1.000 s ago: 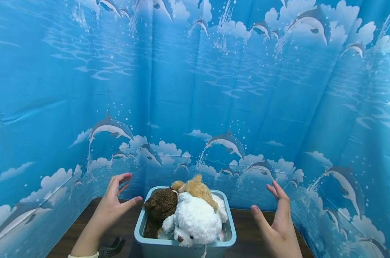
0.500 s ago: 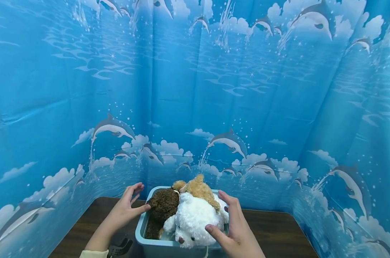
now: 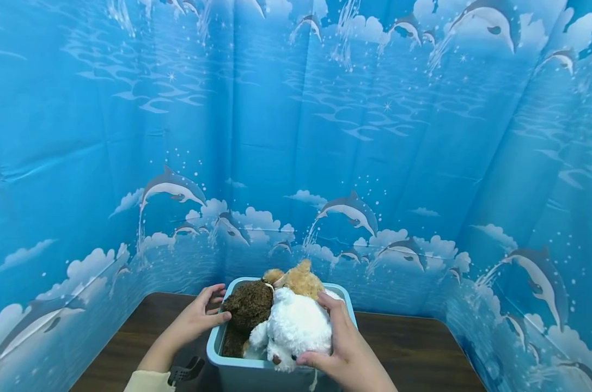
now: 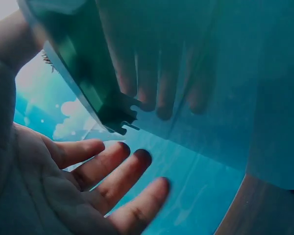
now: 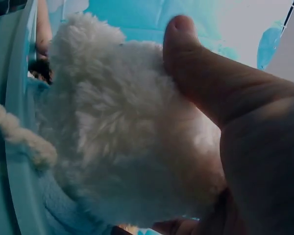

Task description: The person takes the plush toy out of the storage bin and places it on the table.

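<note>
White plush (image 3: 293,329) sits in front in the bin (image 3: 237,366), beside brown (image 3: 249,306) and tan (image 3: 298,280) plushes. Right hand (image 3: 342,348) curls round its side, thumb pressed into fur. Left hand (image 3: 197,316), fingers relaxed, rests at the rim. Likely light, soft, compressible; grip the body.

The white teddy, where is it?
In the head view, the white teddy lies at the front of the blue bin, beside the dark brown teddy, gripped by the right hand.
</note>
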`<state>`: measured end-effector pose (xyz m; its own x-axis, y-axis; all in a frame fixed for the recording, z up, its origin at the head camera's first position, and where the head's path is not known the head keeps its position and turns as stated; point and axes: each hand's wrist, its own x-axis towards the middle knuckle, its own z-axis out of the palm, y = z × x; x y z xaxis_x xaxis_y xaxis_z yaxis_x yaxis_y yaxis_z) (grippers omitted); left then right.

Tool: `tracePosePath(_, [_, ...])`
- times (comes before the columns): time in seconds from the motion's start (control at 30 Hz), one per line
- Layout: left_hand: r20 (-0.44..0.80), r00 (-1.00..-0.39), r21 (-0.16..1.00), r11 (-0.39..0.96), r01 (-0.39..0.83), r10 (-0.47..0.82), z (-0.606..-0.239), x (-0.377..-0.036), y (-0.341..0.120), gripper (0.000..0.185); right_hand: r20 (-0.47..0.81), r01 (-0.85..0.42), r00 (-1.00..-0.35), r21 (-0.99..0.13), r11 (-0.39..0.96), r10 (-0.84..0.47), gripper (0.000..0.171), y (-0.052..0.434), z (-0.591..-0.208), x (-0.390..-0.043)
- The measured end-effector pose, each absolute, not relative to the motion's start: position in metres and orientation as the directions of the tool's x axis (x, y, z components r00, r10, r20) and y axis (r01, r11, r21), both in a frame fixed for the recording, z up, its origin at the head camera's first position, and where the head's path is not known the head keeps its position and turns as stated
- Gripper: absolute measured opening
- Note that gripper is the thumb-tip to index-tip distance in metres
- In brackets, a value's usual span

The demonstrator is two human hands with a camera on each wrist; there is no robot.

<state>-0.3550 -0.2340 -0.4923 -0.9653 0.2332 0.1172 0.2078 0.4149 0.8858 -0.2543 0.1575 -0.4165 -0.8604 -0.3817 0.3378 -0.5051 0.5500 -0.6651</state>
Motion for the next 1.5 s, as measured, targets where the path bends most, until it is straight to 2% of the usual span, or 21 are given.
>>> tracePosePath(0.17, [0.068, -0.974, 0.877, 0.452, 0.161, 0.216, -0.497, -0.354, -0.233, 0.083, 0.343, -0.538, -0.839, -0.642, 0.547, -0.422, 0.125, 0.161, -0.42, -0.255])
tracePosePath(0.27, [0.042, -0.973, 0.884, 0.446, 0.142, 0.225, -0.497, -0.355, -0.232, 0.083, 0.335, -0.548, -0.832, -0.615, 0.567, -0.442, 0.129, 0.163, -0.419, -0.256])
tracePosePath(0.53, [0.037, -0.958, 0.915, 0.375, 0.147, 0.284, -0.498, -0.356, -0.232, 0.072, 0.289, -0.503, -0.862, -0.582, 0.639, -0.415, 0.113, 0.162, -0.416, -0.259])
tracePosePath(0.67, [0.05, -0.952, 0.929, 0.336, 0.156, 0.302, -0.499, -0.356, -0.231, 0.067, 0.363, -0.541, -0.841, -0.529, 0.654, -0.402, 0.108, 0.162, -0.417, -0.258])
tracePosePath(0.87, [0.024, -0.958, 0.934, 0.336, 0.123, 0.286, -0.499, -0.356, -0.23, 0.069, 0.505, -0.591, -0.786, -0.446, 0.672, -0.356, 0.102, 0.158, -0.42, -0.255])
tracePosePath(0.93, [0.021, -0.96, 0.929, 0.35, 0.122, 0.281, -0.498, -0.356, -0.23, 0.071, 0.543, -0.597, -0.775, -0.459, 0.657, -0.324, 0.1, 0.156, -0.419, -0.254])
tracePosePath(1.17, [0.031, -0.96, 0.928, 0.348, 0.132, 0.28, -0.496, -0.355, -0.231, 0.074, 0.609, -0.611, -0.769, -0.614, 0.499, -0.192, 0.103, 0.152, -0.413, -0.244])
tracePosePath(1.5, [-0.016, -0.957, 0.925, 0.368, 0.096, 0.288, -0.495, -0.356, -0.231, 0.079, 0.766, -0.761, -0.608, -0.486, 0.43, -0.21, 0.097, 0.157, -0.402, -0.229])
